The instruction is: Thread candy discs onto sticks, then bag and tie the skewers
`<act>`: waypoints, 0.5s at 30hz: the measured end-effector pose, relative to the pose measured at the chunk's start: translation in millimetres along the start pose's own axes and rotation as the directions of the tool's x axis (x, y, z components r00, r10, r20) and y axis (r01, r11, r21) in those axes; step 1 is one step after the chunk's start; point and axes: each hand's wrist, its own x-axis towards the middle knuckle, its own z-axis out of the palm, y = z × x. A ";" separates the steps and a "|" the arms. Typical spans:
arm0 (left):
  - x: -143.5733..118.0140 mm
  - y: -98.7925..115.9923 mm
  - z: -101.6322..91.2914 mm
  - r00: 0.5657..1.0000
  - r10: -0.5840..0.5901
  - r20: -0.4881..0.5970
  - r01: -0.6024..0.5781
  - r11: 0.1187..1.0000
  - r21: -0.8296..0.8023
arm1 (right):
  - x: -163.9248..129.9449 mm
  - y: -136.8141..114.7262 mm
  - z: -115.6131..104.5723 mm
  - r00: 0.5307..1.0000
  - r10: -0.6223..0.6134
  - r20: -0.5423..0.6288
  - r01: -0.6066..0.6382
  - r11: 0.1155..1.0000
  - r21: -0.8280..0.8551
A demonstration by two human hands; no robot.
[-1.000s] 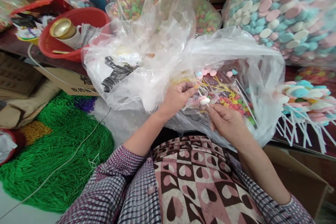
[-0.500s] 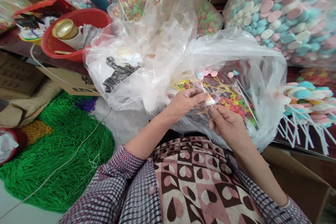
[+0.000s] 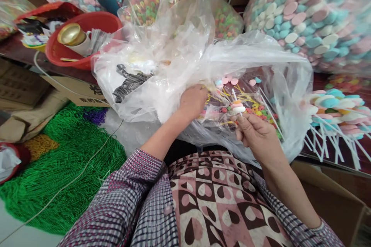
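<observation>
My right hand (image 3: 256, 133) grips a thin white stick (image 3: 235, 98) that carries flat round candies, a white one (image 3: 239, 109) lowest and a pink one above it. My left hand (image 3: 193, 100) reaches into the open clear plastic bag (image 3: 261, 52) in front of me, fingers curled down among small coloured ring candies (image 3: 257, 111) and yellow strands; what its fingers pinch is hidden. A few loose pink and blue discs (image 3: 230, 81) lie deeper in the bag.
Finished candy sticks (image 3: 336, 104) lie piled at the right. Large bags of pastel discs (image 3: 307, 11) and coloured rings (image 3: 145, 4) stand behind. A red basin (image 3: 87, 23) with a gold-lidded cup sits back left, and green beads (image 3: 66, 162) cover the floor at left.
My left hand left the stick's tip and moved up and left into the bag. My right hand shifted slightly right, and the stick now shows candies stacked on it.
</observation>
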 end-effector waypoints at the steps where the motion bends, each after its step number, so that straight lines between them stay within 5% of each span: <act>1: -2.8 0.2 -1.1 1.000 0.001 -0.020 -0.003 0.996 -0.088 | -0.2 0.3 -0.3 1.000 0.006 0.002 -0.006 1.000 -0.005; 3: -8.8 1.2 -3.0 0.998 -0.053 -0.044 0.033 0.929 -0.369 | -0.4 0.6 0.2 1.000 0.013 0.025 -0.012 1.000 -0.024; 6: -16.2 4.8 -2.5 0.979 -0.196 0.054 0.162 0.591 -0.790 | -0.2 1.5 4.3 0.995 0.001 0.101 0.006 0.998 -0.064; 9: -20.4 9.5 -0.4 0.964 -0.229 0.133 0.201 0.306 -0.930 | 0.6 3.0 9.9 0.988 -0.016 0.153 0.033 0.993 -0.114; 15: -27.2 17.5 -0.7 0.964 -0.223 0.148 0.186 0.165 -0.969 | 2.8 4.9 13.0 0.983 -0.001 0.181 0.040 0.976 -0.213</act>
